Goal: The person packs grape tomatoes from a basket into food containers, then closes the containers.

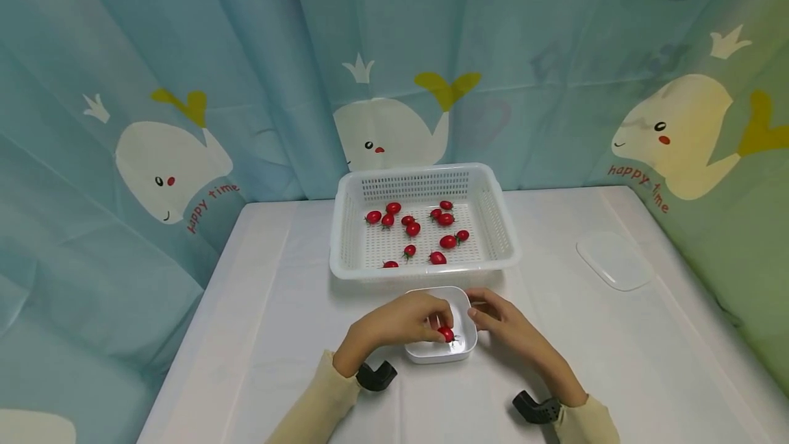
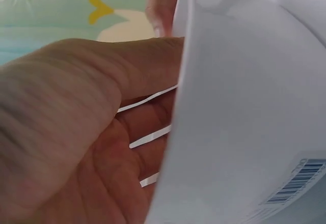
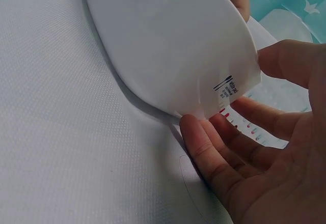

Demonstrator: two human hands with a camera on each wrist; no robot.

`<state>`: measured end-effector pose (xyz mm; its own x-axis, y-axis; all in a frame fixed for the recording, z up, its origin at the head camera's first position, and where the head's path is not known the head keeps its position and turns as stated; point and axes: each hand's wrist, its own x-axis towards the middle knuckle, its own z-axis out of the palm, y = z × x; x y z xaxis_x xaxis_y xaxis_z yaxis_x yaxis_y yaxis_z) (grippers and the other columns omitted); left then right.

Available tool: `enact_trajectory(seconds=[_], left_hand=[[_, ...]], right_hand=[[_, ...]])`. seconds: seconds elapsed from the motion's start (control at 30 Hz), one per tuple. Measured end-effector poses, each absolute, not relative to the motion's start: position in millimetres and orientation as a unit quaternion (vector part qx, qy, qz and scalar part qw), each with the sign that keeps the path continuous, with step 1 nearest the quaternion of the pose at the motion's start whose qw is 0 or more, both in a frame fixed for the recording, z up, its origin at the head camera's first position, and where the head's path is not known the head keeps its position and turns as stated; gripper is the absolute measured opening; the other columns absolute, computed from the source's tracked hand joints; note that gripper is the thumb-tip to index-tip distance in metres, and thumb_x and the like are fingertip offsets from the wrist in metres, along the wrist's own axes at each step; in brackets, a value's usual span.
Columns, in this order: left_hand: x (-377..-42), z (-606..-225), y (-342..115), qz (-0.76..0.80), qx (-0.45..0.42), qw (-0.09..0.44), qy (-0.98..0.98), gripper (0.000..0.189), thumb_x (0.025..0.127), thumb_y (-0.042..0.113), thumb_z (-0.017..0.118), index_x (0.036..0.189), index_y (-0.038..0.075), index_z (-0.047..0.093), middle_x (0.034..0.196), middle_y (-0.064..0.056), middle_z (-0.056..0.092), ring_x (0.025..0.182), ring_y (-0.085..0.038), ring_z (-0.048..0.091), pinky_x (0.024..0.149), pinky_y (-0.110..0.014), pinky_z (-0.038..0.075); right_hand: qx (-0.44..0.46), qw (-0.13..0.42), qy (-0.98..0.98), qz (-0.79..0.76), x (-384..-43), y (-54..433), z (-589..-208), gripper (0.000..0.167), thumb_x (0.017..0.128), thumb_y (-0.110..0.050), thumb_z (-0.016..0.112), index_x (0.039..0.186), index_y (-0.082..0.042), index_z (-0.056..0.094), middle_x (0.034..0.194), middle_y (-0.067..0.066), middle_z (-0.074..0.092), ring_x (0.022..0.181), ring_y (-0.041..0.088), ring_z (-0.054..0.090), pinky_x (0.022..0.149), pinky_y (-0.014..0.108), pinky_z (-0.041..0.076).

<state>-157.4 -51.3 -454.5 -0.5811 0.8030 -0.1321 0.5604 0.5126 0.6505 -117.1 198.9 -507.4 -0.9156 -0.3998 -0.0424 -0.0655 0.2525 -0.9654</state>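
Note:
A cherry tomato (image 1: pixel 446 334) with a green stem is pinched between the thumb and fingers of my left hand (image 1: pixel 409 321), low inside a small white container (image 1: pixel 440 360). Much of the container's inside is hidden behind that hand. At the container's right side, my right hand (image 1: pixel 502 321) holds its wall, thumb near the rim and fingers round the far corner. In the right wrist view, the right hand's fingers (image 3: pixel 201 145) touch the white wall (image 3: pixel 168 46), which bears a small printed label. In the left wrist view, the container's wall (image 2: pixel 244 91) hides the left fingertips and the tomato.
Behind the container stands a white slotted basket (image 1: pixel 425 270) with several cherry tomatoes (image 1: pixel 413 229) spread over its floor. A clear lid (image 1: pixel 613 262) lies at the right on the white tablecloth (image 1: pixel 277 334). A whale-print curtain (image 1: pixel 277 74) hangs at the back and sides.

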Motion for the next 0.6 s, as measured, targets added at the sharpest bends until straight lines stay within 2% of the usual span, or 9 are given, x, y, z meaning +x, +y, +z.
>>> enact_trajectory(seconds=[0.13, 0.27, 0.4, 0.6], left_hand=[[-155, -456, -47, 0.251, 0.41, 0.189, 0.856, 0.014, 0.09, 0.016, 0.082, 0.098, 0.021, 0.072, 0.09, 0.013, 0.069, 0.087, -0.007, 0.063, 0.081, -0.014, 0.048], [-152, -458, -43, 0.225, 0.413, 0.177, 0.865, 0.014, 0.089, 0.018, 0.083, 0.095, 0.023, 0.072, 0.086, 0.015, 0.068, 0.084, -0.004, 0.061, 0.079, -0.013, 0.047], [-149, -460, -40, 0.217, 0.413, 0.192, 0.864, 0.013, 0.09, 0.021, 0.083, 0.096, 0.023, 0.072, 0.084, 0.016, 0.065, 0.081, 0.0, 0.057, 0.077, -0.012, 0.046], [-147, -463, -38, 0.204, 0.414, 0.193, 0.866, 0.014, 0.089, 0.023, 0.084, 0.095, 0.024, 0.071, 0.083, 0.018, 0.063, 0.078, 0.002, 0.054, 0.076, -0.012, 0.046]], right_hand=[[-0.14, 0.145, 0.782, -0.59, -117, 198, -506, 0.044, 0.107, -0.019, 0.058, 0.145, 0.002, 0.05, 0.141, 0.029, 0.059, 0.122, 0.031, 0.065, 0.09, 0.023, 0.058], [-0.142, 0.145, 0.779, -0.594, -116, 199, -506, 0.044, 0.107, -0.018, 0.057, 0.144, 0.003, 0.05, 0.14, 0.03, 0.06, 0.119, 0.019, 0.067, 0.09, 0.024, 0.059], [-0.146, 0.143, 0.772, -0.602, -116, 199, -508, 0.043, 0.107, -0.017, 0.058, 0.144, 0.004, 0.05, 0.139, 0.03, 0.06, 0.113, 0.004, 0.066, 0.09, 0.024, 0.059], [-0.149, 0.143, 0.767, -0.608, -117, 199, -508, 0.043, 0.107, -0.016, 0.057, 0.143, 0.005, 0.05, 0.138, 0.032, 0.059, 0.111, -0.001, 0.065, 0.091, 0.024, 0.058]])
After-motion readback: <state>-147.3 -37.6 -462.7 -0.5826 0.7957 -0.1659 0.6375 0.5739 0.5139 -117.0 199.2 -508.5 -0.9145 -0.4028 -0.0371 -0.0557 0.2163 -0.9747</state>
